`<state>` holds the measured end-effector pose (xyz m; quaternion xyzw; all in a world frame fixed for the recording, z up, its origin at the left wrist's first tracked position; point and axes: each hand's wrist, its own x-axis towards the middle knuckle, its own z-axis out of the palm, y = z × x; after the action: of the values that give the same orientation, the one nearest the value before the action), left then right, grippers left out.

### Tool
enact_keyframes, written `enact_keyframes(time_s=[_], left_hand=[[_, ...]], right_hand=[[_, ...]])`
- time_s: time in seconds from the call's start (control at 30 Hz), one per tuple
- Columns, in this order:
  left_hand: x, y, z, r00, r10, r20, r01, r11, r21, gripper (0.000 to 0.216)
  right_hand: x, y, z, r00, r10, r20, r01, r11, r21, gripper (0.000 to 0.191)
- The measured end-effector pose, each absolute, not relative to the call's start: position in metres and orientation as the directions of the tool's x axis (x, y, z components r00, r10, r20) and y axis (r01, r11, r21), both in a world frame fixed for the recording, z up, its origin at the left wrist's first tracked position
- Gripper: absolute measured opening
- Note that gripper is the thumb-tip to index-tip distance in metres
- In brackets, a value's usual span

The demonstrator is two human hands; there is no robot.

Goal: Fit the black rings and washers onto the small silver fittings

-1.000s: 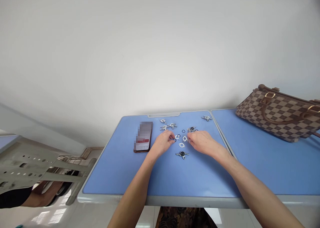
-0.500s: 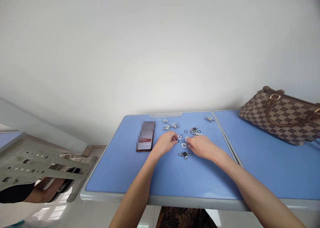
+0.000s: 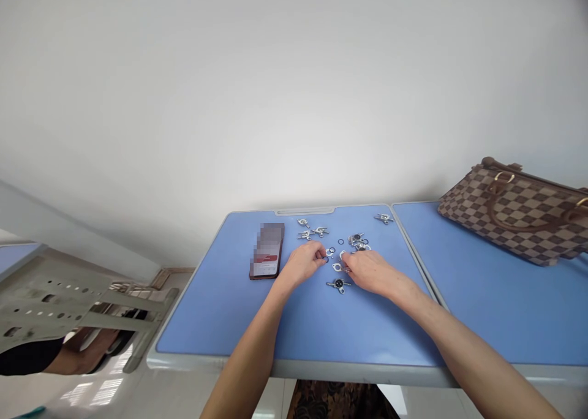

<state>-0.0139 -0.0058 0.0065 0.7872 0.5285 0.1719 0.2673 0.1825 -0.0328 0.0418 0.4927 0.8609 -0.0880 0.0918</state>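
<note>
Over the middle of the blue desk, my left hand is closed in a pinch, with a small dark ring at its fingertips. Facing it, my right hand has its thumb and fingers pressed together; what they hold is too small to make out. Pale oval flange plates with holes lie by its fingertips, one flange plate flat on the desk. A metal part with a black round centre lies nearer me. Another dark ring lies beyond my hands, beside a cluster of similar metal parts.
A phone lies left of my hands. Several small metal parts sit toward the back, and another metal part near the seam. A checkered handbag stands on the adjoining desk. A wall rises behind; a person's leg shows at left.
Both hands keep nearly the same place and pose. The view has shifted very slightly; the parts on the desk look unchanged.
</note>
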Motion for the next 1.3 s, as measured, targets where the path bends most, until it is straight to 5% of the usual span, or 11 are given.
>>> enact_keyframes(time_s=[1.3], left_hand=[[-0.0164, -0.0063, 0.0066, 0.435, 0.901, 0.003, 0.726, -0.353, 0.591, 0.012]], right_hand=[[0.1836, -0.0318, 0.0377, -0.505, 0.833, -0.226, 0.861, 0.505, -0.062, 0.022]])
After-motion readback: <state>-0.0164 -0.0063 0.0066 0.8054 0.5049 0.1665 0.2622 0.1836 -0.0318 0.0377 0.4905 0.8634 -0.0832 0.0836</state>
